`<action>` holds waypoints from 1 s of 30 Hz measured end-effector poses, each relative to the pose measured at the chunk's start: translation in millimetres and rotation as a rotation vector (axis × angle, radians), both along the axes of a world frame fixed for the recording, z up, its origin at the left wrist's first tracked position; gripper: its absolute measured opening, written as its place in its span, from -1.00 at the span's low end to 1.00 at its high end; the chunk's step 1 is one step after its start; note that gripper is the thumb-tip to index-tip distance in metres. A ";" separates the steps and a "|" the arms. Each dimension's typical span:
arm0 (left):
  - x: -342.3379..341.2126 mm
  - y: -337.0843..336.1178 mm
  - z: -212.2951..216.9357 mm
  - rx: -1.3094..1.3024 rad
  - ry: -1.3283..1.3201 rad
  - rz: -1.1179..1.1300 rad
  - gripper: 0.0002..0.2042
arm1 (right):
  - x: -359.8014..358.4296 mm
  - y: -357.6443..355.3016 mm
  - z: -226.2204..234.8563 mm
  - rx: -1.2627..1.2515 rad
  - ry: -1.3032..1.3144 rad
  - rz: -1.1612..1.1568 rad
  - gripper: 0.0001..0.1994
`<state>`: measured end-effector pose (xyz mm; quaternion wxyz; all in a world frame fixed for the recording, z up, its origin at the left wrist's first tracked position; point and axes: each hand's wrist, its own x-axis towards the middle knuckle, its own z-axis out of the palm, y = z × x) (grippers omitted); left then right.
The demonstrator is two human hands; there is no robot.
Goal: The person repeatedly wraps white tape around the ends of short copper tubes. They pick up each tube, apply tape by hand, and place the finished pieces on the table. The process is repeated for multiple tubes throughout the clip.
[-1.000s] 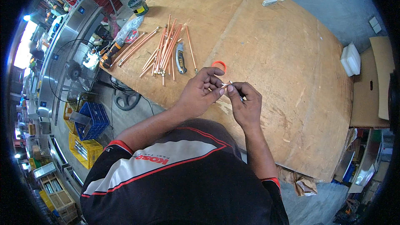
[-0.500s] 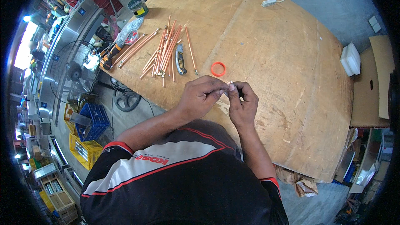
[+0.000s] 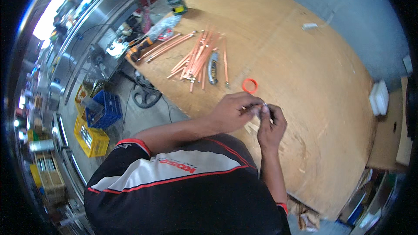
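Fingertips of the left hand (image 3: pixel 233 112) and right hand (image 3: pixel 271 124) pinch together on a small pale piece (image 3: pixel 263 105) — too tiny to identify — above the bare plywood tabletop (image 3: pixel 305 69). At eleven o'clock lies the pile of thin copper-coloured rods (image 3: pixel 198 58), seemingly unused, with a small orange ring (image 3: pixel 250 85) at twelve — most work looks left.

Plywood counter (image 3: pixel 305 74). Left hand (image 3: pixel 233 112) and right hand (image 3: pixel 271 126) pinched together on small, indistinct item, just below orange ring (image 3: pixel 250 85). Copper rods (image 3: pixel 197 56), utility knife (image 3: pixel 212 67) left of ring.
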<state>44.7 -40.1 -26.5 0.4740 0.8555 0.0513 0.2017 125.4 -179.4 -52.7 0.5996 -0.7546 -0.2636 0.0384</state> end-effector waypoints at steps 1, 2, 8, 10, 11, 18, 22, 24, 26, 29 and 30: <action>0.0 -0.8 3.0 -0.001 0.003 -0.015 -0.76 | 0.2 -0.5 -1.3 -0.011 -0.016 0.001 -0.79; -0.4 -0.1 5.0 -0.002 0.007 -0.030 -0.77 | 0.5 -0.1 -2.5 -0.022 -0.033 0.002 -0.80; -2.8 10.5 -1.1 -0.036 0.039 -0.075 -0.73 | -2.5 1.6 -11.8 0.042 0.049 0.063 -0.81; -1.3 9.2 4.9 -0.141 0.096 -0.088 -0.74 | -2.4 -1.0 -19.0 0.139 0.089 0.059 -0.83; -0.9 9.4 6.8 -0.194 0.126 -0.099 -0.74 | -1.2 0.6 -20.2 0.127 0.004 0.067 -0.84; -2.6 14.2 0.0 -0.535 0.191 -0.029 -0.79 | 4.4 9.2 -6.4 -0.001 -0.175 0.077 -0.89; -4.4 9.2 1.2 -0.678 0.217 -0.068 -0.78 | 1.2 7.4 -4.4 0.040 -0.130 0.078 -0.90; -6.7 8.3 2.8 -0.698 0.227 -0.089 -0.78 | 0.6 6.1 -1.4 0.029 -0.130 0.055 -0.89; -9.6 8.2 5.1 -0.690 0.261 -0.116 -0.78 | 0.0 3.5 -0.9 0.023 -0.126 0.038 -0.88; -9.8 7.2 1.5 -0.467 0.061 -0.190 -0.75 | -4.5 0.4 6.6 0.014 -0.087 0.028 -0.87; -6.3 5.5 2.6 -0.431 0.087 -0.181 -0.76 | -2.6 -2.8 6.5 0.036 -0.112 0.042 -0.87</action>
